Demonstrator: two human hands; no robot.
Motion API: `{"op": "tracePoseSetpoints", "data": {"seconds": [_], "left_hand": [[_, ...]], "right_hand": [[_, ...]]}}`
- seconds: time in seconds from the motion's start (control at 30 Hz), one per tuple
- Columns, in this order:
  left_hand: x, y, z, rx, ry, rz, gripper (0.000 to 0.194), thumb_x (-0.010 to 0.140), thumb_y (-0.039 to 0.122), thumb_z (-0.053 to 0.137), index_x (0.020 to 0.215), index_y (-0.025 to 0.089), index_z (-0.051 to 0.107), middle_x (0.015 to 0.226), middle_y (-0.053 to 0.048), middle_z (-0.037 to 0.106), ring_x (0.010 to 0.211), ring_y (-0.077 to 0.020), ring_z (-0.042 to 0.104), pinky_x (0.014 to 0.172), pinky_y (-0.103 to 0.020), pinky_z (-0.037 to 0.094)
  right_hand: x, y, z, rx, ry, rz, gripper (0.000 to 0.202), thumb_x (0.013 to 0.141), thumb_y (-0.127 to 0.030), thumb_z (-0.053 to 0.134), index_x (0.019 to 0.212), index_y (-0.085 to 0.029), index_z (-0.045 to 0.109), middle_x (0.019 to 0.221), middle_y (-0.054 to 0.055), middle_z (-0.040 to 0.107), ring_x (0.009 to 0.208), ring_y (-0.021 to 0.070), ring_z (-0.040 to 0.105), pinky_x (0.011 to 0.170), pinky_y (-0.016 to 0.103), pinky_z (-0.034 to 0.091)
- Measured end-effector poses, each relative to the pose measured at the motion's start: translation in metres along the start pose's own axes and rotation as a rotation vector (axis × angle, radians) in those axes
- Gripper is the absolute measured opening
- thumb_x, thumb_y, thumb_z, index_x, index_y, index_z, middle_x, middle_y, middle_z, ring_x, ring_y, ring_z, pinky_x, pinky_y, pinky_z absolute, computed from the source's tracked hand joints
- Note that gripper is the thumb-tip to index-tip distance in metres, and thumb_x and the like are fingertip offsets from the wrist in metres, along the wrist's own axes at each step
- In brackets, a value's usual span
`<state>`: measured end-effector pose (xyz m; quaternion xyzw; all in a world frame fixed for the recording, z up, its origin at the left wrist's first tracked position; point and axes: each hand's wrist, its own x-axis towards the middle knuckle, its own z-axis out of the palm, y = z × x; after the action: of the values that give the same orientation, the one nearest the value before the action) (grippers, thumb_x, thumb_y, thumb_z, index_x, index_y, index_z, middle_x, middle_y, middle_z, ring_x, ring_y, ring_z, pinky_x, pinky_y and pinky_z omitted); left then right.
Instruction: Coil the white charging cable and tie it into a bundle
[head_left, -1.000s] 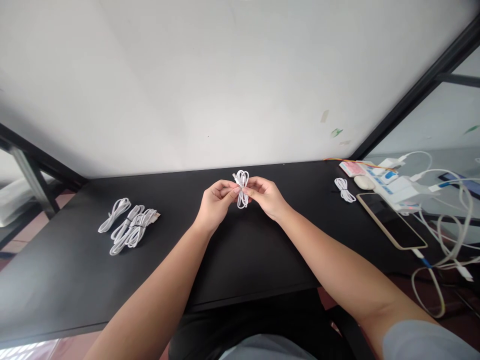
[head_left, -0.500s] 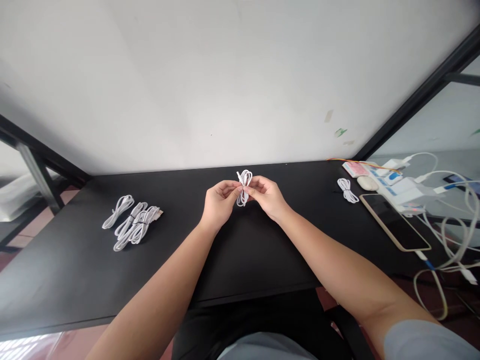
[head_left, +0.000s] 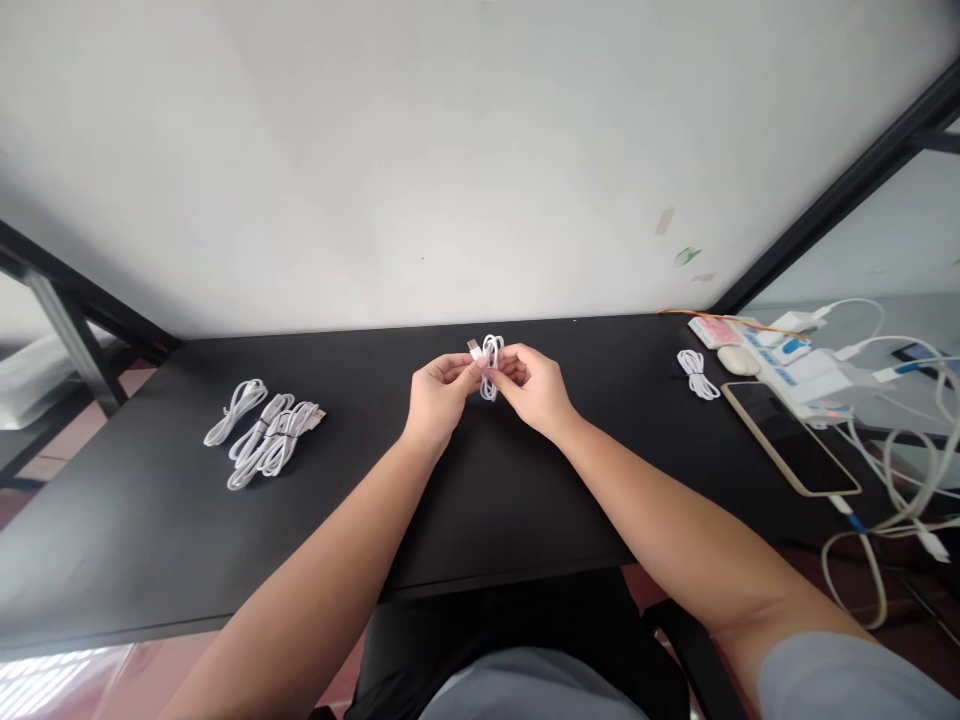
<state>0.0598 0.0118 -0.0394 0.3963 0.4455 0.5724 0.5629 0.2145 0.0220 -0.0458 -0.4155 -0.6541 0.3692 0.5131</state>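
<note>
A folded white USB cable (head_left: 491, 352) is held upright between both hands, above the far middle of the black table (head_left: 510, 510). My left hand (head_left: 442, 398) pinches it from the left with thumb and fingers. From the right, my right hand (head_left: 534, 385) grips the same bundle, its thumb near the left thumb. A metal-tipped USB plug (head_left: 475, 348) sticks up at the bundle's upper left. The fingers hide the middle of the bundle.
Several bundled white cables (head_left: 274, 440) lie at the left of the table. Another white cable bundle (head_left: 697, 374) lies at the right, beside a phone (head_left: 791, 438), a white mouse (head_left: 738, 360) and a power strip (head_left: 776, 365) with chargers and tangled cords. A wall (head_left: 420, 170) rises behind.
The cable bundle has turned a little in my fingers, and its USB plug now shows clearly at the left. Both hands stay on the bundle. The view has shifted slightly.
</note>
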Motion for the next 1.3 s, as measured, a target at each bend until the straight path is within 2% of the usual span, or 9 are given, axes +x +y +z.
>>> {"op": "tracePoseSetpoints", "data": {"seconds": [0.2, 0.47, 0.7, 0.9, 1.13, 1.3], "left_hand": [[0.001, 0.003, -0.002, 0.054, 0.058, -0.046, 0.055, 0.063, 0.051, 0.090, 0.092, 0.008, 0.072, 0.082, -0.010, 0.077, 0.073, -0.0131, 0.073, 0.079, -0.028, 0.063], [0.003, 0.004, -0.004, 0.143, 0.061, -0.038, 0.055, 0.067, 0.054, 0.086, 0.095, 0.008, 0.074, 0.082, -0.011, 0.077, 0.072, -0.0140, 0.073, 0.075, -0.027, 0.063], [0.003, 0.004, -0.002, 0.045, 0.073, -0.040, 0.050, 0.067, 0.046, 0.088, 0.095, 0.008, 0.073, 0.079, -0.009, 0.077, 0.067, -0.0146, 0.073, 0.080, -0.034, 0.066], [0.001, 0.004, 0.000, -0.005, 0.078, -0.093, 0.046, 0.069, 0.042, 0.088, 0.096, 0.007, 0.072, 0.081, -0.010, 0.076, 0.071, -0.0171, 0.075, 0.083, -0.040, 0.067], [-0.001, 0.005, -0.001, -0.063, -0.056, -0.050, 0.048, 0.067, 0.033, 0.090, 0.105, 0.010, 0.072, 0.095, -0.009, 0.079, 0.083, -0.0139, 0.076, 0.094, -0.033, 0.064], [0.004, -0.001, -0.006, -0.149, -0.104, -0.046, 0.044, 0.063, 0.031, 0.093, 0.096, 0.011, 0.072, 0.090, -0.005, 0.078, 0.081, -0.0095, 0.073, 0.086, -0.025, 0.060]], "right_hand": [[-0.002, -0.004, 0.001, -0.145, -0.019, -0.092, 0.023, 0.089, -0.043, 0.071, 0.095, -0.021, 0.068, 0.092, 0.006, 0.073, 0.081, 0.0172, 0.070, 0.075, 0.034, 0.059], [-0.001, -0.001, 0.001, -0.199, -0.017, -0.151, 0.019, 0.091, -0.040, 0.067, 0.094, -0.021, 0.068, 0.094, 0.006, 0.071, 0.082, 0.0166, 0.069, 0.075, 0.033, 0.059], [-0.002, 0.000, 0.001, -0.178, -0.017, -0.128, 0.021, 0.092, -0.042, 0.066, 0.098, -0.022, 0.069, 0.096, 0.007, 0.071, 0.084, 0.0176, 0.070, 0.076, 0.034, 0.059], [-0.002, 0.004, 0.003, -0.169, -0.022, -0.140, 0.022, 0.094, -0.043, 0.063, 0.102, -0.024, 0.070, 0.099, 0.007, 0.070, 0.086, 0.0181, 0.069, 0.081, 0.035, 0.060], [0.002, -0.001, 0.000, 0.015, 0.030, 0.003, 0.030, 0.090, -0.049, 0.068, 0.099, -0.021, 0.067, 0.096, 0.008, 0.072, 0.085, 0.0181, 0.069, 0.078, 0.034, 0.059], [0.002, -0.007, 0.000, 0.175, 0.031, 0.066, 0.036, 0.083, -0.053, 0.076, 0.096, -0.020, 0.068, 0.093, 0.006, 0.073, 0.085, 0.0174, 0.069, 0.079, 0.033, 0.059]]}}
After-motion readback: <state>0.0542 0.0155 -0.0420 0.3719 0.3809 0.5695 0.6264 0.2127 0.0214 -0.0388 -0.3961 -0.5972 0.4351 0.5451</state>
